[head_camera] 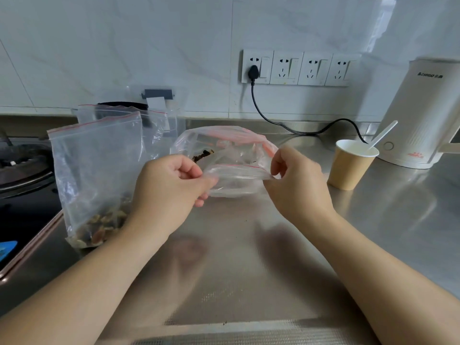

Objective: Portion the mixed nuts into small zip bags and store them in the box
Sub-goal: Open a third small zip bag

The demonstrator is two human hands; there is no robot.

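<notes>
Both hands, left hand [171, 185] and right hand [296, 180], pinch a small zip bag [234, 179] by its mouth, looks empty; big bag [97, 175] with nuts [99, 227] stands at the counter's [249, 270] left edge, paper cup [348, 168] holds a spoon [382, 135].

Head view: from my head, I look forward and down.
Nearness: close over the steel counter [249, 257].
Far: tiled wall [149, 46].
</notes>
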